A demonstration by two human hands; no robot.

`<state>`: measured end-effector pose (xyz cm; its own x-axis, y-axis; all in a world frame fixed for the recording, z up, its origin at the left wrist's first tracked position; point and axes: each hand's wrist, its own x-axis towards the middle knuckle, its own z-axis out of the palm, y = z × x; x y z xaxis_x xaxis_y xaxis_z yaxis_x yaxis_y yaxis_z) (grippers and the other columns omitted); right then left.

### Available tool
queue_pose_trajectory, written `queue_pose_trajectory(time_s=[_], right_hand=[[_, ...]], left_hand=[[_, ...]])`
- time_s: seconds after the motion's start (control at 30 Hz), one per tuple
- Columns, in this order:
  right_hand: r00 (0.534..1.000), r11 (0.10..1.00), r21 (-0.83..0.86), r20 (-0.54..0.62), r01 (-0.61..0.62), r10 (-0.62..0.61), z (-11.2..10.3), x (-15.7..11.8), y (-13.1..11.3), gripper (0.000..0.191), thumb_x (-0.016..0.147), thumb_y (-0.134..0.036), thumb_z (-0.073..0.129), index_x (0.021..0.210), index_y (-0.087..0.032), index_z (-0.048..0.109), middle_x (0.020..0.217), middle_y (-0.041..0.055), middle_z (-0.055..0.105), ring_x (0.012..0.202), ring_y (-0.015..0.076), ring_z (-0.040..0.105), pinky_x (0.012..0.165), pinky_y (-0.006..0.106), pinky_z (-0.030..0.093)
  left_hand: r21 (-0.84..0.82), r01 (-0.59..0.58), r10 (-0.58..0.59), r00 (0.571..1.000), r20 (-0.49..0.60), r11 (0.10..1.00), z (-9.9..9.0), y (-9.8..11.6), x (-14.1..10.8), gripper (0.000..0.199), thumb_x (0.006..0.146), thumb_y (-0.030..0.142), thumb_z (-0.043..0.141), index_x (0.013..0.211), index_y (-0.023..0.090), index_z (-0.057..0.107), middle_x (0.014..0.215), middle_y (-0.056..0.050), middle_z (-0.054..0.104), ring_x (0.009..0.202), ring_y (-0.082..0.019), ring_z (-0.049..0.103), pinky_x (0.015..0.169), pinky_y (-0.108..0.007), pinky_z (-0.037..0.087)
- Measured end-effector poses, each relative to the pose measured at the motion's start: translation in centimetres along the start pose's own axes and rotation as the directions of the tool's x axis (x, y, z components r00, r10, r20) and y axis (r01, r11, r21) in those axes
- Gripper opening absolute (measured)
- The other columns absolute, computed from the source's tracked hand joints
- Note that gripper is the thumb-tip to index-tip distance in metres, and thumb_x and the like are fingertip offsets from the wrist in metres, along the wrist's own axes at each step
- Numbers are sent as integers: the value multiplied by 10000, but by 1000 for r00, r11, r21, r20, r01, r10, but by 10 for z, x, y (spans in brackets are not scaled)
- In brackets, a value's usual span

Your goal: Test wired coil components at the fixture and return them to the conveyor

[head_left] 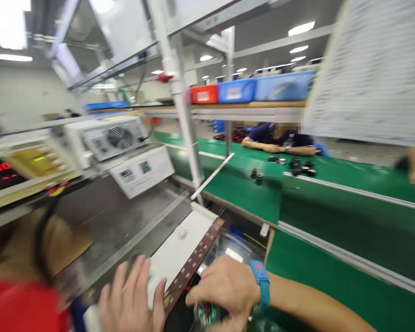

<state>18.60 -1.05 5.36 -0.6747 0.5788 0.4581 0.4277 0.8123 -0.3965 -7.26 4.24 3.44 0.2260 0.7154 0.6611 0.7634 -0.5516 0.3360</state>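
My left hand point(127, 295) is low in the view, its fingers stretched out and apart over the near end of a white panel point(180, 234). A brown strip with rows of holes point(197, 251) runs along that panel's right edge. Just right of the strip, my right hand point(224, 283) is closed with bent fingers, and a blue wrist strap point(261, 281) is around its wrist. What its fingers hold is hidden. Below them shows part of a round green piece point(207, 313), blurred. A clear plastic bag-like thing point(233, 249) lies beyond the hand.
A power supply point(34, 161) and a box with a fan point(114, 138) stand on the left shelf. A red bin point(12, 304) is at lower left. Green work surfaces point(249, 193) hold small dark parts point(302, 167). A person point(280, 138) sits across. A white post point(183, 106) rises midway.
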Motion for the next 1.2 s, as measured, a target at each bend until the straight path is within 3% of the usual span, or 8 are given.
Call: queue_pose_trajectory(time_s=[0.1,0.2,0.33,0.47,0.57,0.73,0.97,1.2], right_hand=[[989,987,63,4,-145,145,31,30,25,575,794,-389,565,1319,-184,456,968,77,674,864,208,647,755,281,476],[971,966,102,56,-239,234,59,62,40,619,745,-332,580,1329,-183,438,970,68,672,849,219,644,754,292,465],[984,967,234,165,-105,67,80,97,17,617,712,-312,595,1305,-224,452,980,31,675,845,205,648,735,270,457],[976,941,338,194,23,-94,88,119,0,680,681,-326,610,1321,-214,409,955,18,672,826,196,642,715,260,446],[982,970,234,190,-59,14,98,132,28,663,695,-296,604,1311,-177,388,861,11,656,744,192,616,670,263,420],[938,982,-104,297,-156,181,142,154,106,332,812,-283,589,1119,-170,530,900,65,649,814,217,598,712,288,394],[907,980,-150,381,-133,181,207,165,149,307,865,-227,587,1171,-207,574,1057,82,589,961,220,559,769,289,396],[917,984,-146,368,-103,151,218,158,152,382,849,-170,553,1226,-232,563,1063,78,534,992,221,523,758,285,407]], left_hand=[[0,307,-303,939,162,952,-21,-24,-18,319,885,468,478,936,234,688,885,-59,756,918,-274,680,1002,-479,441],[-75,554,-520,813,260,829,-38,-35,-44,421,883,495,477,1155,211,627,1155,-89,706,1082,-268,641,961,-402,486],[-283,583,-505,808,304,762,-37,-27,-63,665,859,438,554,1453,208,363,1513,-122,403,1385,-277,387,1067,-376,411],[-493,694,-566,717,406,525,-33,-26,-64,523,840,491,591,1261,181,556,1209,-131,631,1128,-269,592,901,-329,494],[-584,779,-567,595,570,229,-40,-30,-65,370,853,530,568,897,167,626,632,9,566,616,-150,574,631,-258,462],[-641,746,-625,416,661,-181,-54,-29,-71,351,831,511,620,889,166,592,555,73,428,494,-79,466,547,-207,384],[-503,797,-417,354,837,-335,-30,-29,-122,511,703,645,687,811,157,582,467,36,518,411,-102,492,467,-212,330],[-339,878,-290,246,925,-338,-17,-16,-132,559,718,664,666,802,113,640,550,-24,621,419,-48,469,447,-177,266]])
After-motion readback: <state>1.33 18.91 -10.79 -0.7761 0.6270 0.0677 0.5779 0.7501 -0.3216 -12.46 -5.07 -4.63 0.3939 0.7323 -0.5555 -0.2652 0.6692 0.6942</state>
